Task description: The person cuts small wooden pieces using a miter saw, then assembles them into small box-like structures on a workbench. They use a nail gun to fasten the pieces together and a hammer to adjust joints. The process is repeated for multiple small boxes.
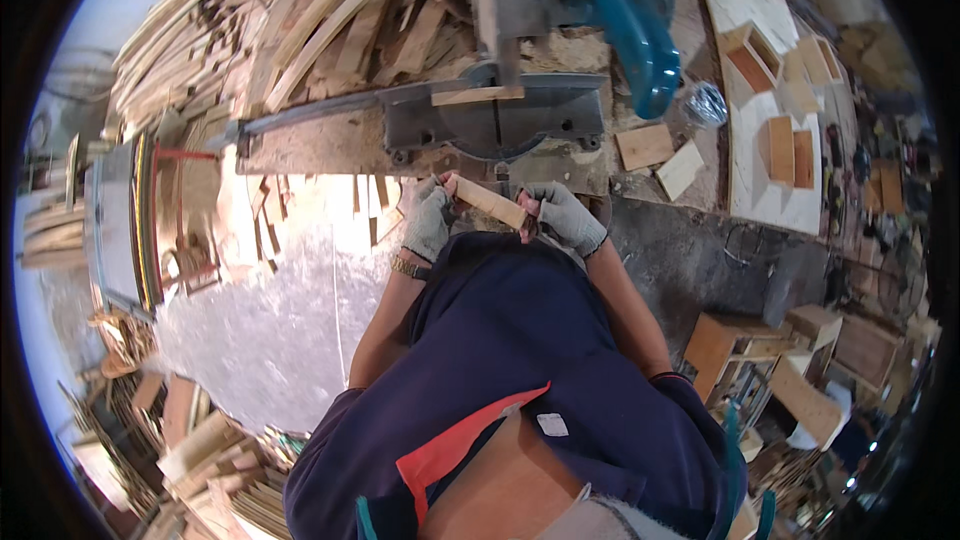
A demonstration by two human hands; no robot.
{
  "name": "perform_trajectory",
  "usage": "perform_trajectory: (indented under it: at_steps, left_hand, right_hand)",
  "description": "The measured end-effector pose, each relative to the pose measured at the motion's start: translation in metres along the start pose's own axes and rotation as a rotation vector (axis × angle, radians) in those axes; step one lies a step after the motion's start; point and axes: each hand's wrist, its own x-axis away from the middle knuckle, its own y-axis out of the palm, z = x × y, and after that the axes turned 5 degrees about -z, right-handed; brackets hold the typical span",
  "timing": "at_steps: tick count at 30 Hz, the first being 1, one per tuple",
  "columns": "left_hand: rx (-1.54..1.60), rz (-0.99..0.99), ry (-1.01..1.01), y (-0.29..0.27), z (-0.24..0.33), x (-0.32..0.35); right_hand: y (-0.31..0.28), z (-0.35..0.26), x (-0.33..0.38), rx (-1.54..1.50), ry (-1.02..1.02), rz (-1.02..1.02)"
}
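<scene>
The left hand point(428, 225) and right hand point(568, 216), both gloved, grip opposite ends of a wood block point(490, 203), held before the near edge of the table point(320, 145). Beyond, a wood strip point(477, 96) lies on the saw point(640, 50).

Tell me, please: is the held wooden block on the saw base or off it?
Off: the left hand and right hand hold the wooden block between them, short of the saw base's near edge.

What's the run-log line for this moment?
left hand: holds wood block at left end | right hand: holds its right end | saw base: beyond hands | wood strip: on saw base
</scene>
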Motion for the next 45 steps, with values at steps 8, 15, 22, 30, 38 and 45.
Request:
perform_trajectory:
  at_steps: [8, 15, 22, 30, 38, 45]
  left_hand:
    - [0.19, 0.262, 0.281, -0.012, 0.018, 0.016]
    - [0.13, 0.272, 0.259, -0.013, 0.013, 0.025]
    - [0.005, 0.282, 0.266, -0.007, 0.026, 0.029]
    - [-0.161, 0.318, 0.367, 0.01, 0.025, 0.027]
    - [-0.238, 0.244, 0.41, 0.02, 0.037, 0.011]
    - [-0.306, 0.184, 0.428, 0.02, 0.037, 0.002]
  right_hand:
    - [-0.013, 0.006, -0.029, -0.139, -0.122, 0.031]
    - [0.028, -0.022, -0.052, 0.134, -0.087, 0.101]
    - [0.016, -0.012, -0.055, 0.1, -0.052, 0.017]
    - [0.007, -0.013, -0.036, 0.456, 0.232, 0.141]
    - [0.021, -0.005, -0.04, 0.399, 0.034, 0.4]
    - [0.015, -0.005, -0.044, 0.366, 0.075, 0.437]
